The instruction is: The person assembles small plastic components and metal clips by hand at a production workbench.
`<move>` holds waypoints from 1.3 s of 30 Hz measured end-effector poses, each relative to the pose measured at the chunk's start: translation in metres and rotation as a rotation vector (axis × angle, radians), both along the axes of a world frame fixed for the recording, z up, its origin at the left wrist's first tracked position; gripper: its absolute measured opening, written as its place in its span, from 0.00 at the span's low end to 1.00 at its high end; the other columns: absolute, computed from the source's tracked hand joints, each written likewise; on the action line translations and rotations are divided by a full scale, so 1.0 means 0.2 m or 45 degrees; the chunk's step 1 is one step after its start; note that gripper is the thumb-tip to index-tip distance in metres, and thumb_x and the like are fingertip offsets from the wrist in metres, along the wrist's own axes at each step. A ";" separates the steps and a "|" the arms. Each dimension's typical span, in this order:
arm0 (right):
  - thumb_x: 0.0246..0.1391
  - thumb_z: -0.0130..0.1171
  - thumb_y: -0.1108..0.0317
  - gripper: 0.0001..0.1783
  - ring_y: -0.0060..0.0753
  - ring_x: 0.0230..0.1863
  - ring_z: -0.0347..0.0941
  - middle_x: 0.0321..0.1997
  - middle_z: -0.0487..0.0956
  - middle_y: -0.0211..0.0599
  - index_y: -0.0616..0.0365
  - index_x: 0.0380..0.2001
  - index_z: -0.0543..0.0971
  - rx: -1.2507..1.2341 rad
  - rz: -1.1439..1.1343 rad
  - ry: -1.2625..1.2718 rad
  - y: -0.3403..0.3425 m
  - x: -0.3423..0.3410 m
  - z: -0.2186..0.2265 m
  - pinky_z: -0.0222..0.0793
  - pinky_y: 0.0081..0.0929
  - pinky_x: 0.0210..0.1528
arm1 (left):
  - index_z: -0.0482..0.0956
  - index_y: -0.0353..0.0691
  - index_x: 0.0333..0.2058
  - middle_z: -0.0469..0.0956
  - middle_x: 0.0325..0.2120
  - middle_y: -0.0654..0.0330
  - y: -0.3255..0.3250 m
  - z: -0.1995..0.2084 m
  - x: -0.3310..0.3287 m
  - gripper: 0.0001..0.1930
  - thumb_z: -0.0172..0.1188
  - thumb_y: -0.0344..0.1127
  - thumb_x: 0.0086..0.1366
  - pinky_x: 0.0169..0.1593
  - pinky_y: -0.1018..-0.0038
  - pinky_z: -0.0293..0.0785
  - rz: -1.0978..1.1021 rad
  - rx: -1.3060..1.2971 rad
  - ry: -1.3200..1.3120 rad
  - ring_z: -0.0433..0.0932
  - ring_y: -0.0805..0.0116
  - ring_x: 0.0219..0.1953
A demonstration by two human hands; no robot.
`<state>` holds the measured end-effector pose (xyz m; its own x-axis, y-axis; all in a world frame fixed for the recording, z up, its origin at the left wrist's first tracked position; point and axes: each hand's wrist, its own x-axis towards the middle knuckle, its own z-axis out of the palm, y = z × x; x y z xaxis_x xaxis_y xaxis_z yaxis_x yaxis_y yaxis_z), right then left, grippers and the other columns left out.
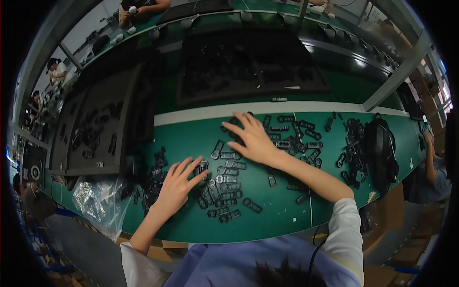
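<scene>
Several oblong black parts with ring-shaped holes point(228, 179) lie in a loose cluster on the green tabletop point(191, 229), between my hands. My left hand point(176, 189) is at the left side of this cluster, fingers spread. One small black part point(203, 167) sits by its index finger and thumb; whether they touch it I cannot tell. Farther off, my right hand point(256, 141) reaches in with its fingers fanned out. Under its fingertips are dark parts point(230, 126), partly covered by the fingers. More black parts point(296, 136) lie beyond my right forearm.
Dark trays with parts stand at the left point(95, 124) and the back point(248, 67). A clear plastic bag point(103, 203) hangs at the left edge. Piles of black pieces flank the work area, and a black bag point(380, 153) lies right. Another person's arm point(430, 160) is at the far right.
</scene>
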<state>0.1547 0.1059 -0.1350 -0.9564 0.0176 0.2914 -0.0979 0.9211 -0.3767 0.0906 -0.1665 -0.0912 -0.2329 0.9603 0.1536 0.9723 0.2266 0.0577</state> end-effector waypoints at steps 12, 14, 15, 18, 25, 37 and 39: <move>0.59 0.52 0.52 0.27 0.57 0.70 0.45 0.69 0.54 0.48 0.45 0.60 0.69 0.107 0.359 -0.257 -0.17 0.13 0.02 0.42 0.64 0.66 | 0.76 0.47 0.51 0.68 0.49 0.49 -0.01 -0.08 0.02 0.25 0.61 0.23 0.52 0.47 0.62 0.68 0.227 0.148 -0.376 0.70 0.52 0.48; 0.58 0.54 0.55 0.26 0.55 0.69 0.48 0.68 0.56 0.47 0.48 0.59 0.69 0.009 0.286 -0.192 -0.13 0.14 0.09 0.45 0.57 0.67 | 0.75 0.47 0.51 0.68 0.48 0.49 -0.01 -0.10 -0.01 0.25 0.61 0.25 0.53 0.47 0.63 0.68 0.211 0.148 -0.361 0.70 0.52 0.47; 0.58 0.54 0.55 0.26 0.55 0.69 0.48 0.68 0.56 0.47 0.48 0.59 0.69 -0.002 0.285 -0.210 -0.09 0.12 0.09 0.45 0.57 0.67 | 0.75 0.47 0.52 0.68 0.47 0.49 0.00 -0.11 -0.03 0.24 0.62 0.27 0.53 0.47 0.64 0.68 0.194 0.153 -0.345 0.69 0.53 0.47; 0.57 0.55 0.58 0.26 0.54 0.68 0.50 0.68 0.57 0.46 0.51 0.58 0.69 -0.041 -0.029 -0.106 -0.04 0.13 0.05 0.49 0.49 0.68 | 0.74 0.46 0.53 0.68 0.46 0.50 0.01 -0.11 -0.03 0.24 0.62 0.30 0.55 0.46 0.64 0.67 0.123 0.203 -0.240 0.69 0.54 0.46; 0.56 0.56 0.63 0.26 0.53 0.68 0.53 0.65 0.61 0.45 0.53 0.58 0.69 -0.171 0.217 -0.132 -0.09 0.18 0.07 0.50 0.45 0.68 | 0.72 0.42 0.54 0.68 0.46 0.52 0.03 -0.14 -0.06 0.25 0.61 0.32 0.56 0.48 0.65 0.66 0.039 0.112 -0.162 0.68 0.55 0.47; 0.54 0.58 0.66 0.23 0.45 0.61 0.63 0.61 0.68 0.39 0.51 0.55 0.72 -0.031 0.165 -0.129 0.00 0.19 0.15 0.60 0.39 0.62 | 0.75 0.38 0.42 0.69 0.43 0.56 0.01 -0.15 -0.10 0.15 0.62 0.29 0.54 0.44 0.67 0.67 0.006 0.283 -0.171 0.70 0.58 0.44; 0.53 0.58 0.67 0.21 0.44 0.60 0.64 0.59 0.69 0.38 0.52 0.53 0.74 0.005 0.205 -0.164 -0.02 0.17 0.12 0.60 0.39 0.62 | 0.76 0.38 0.41 0.69 0.44 0.56 0.00 -0.14 -0.11 0.14 0.62 0.28 0.54 0.43 0.67 0.68 -0.022 0.312 -0.134 0.71 0.58 0.44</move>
